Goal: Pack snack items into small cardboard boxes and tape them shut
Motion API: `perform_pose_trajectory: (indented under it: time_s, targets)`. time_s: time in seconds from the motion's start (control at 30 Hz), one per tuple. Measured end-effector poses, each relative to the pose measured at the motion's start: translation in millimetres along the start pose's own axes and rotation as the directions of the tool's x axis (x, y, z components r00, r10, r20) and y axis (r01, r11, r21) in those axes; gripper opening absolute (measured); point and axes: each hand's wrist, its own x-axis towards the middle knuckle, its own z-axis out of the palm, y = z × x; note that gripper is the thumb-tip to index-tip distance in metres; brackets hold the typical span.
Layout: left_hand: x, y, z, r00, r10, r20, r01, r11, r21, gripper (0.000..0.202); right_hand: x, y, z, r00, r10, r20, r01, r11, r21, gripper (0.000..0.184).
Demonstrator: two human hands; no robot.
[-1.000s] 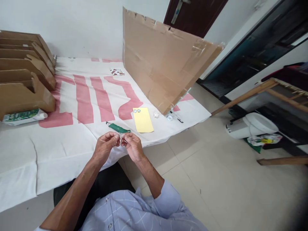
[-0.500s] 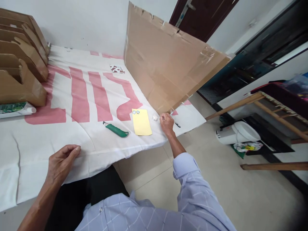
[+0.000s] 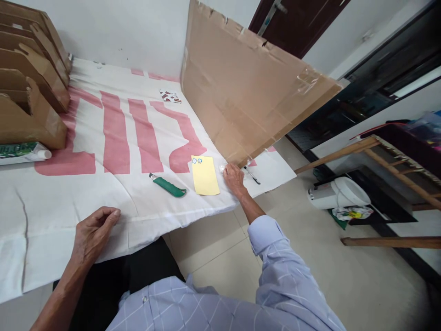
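Note:
My right hand (image 3: 234,178) reaches out to the table's right side, fingers curled down onto a small clear-white lump (image 3: 222,168) beside the yellow card (image 3: 205,175); whether it grips the lump I cannot tell. Two tiny square pieces (image 3: 197,161) lie on the card's top corner. A green-handled utility knife (image 3: 167,185) lies left of the card. My left hand (image 3: 93,233) rests on the white cloth near the table's front edge, fingers loosely curled, nothing visible in it.
A large cardboard sheet (image 3: 248,87) stands tilted on the table's right side. Stacked cardboard pieces (image 3: 29,87) and a green-white pack (image 3: 22,151) sit at the left. The cloth (image 3: 113,133) bears red stripes. A white bucket (image 3: 339,195) and wooden frame (image 3: 389,156) stand on the floor.
The hands separated from a joint pinch near the table edge. My right hand went out to the far right, then shifted slightly left onto the lump. My left hand settled on the cloth.

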Motion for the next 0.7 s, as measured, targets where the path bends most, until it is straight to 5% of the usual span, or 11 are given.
perform_pose_trajectory:
  time_s: [0.33,0.7]
  targets:
    - [-1,-2,4.6,0.997,0.081,0.020,-0.081,0.996,0.031,0.039,3,-7,-10,0.994,-0.006,0.112,0.018,0.994,-0.104,0.029]
    - [-6,24,9.2,0.991,0.136,0.012,-0.137,0.990,0.045,0.035,8,-9,-13,0.985,-0.017,0.170,0.033,0.995,-0.091,0.031]
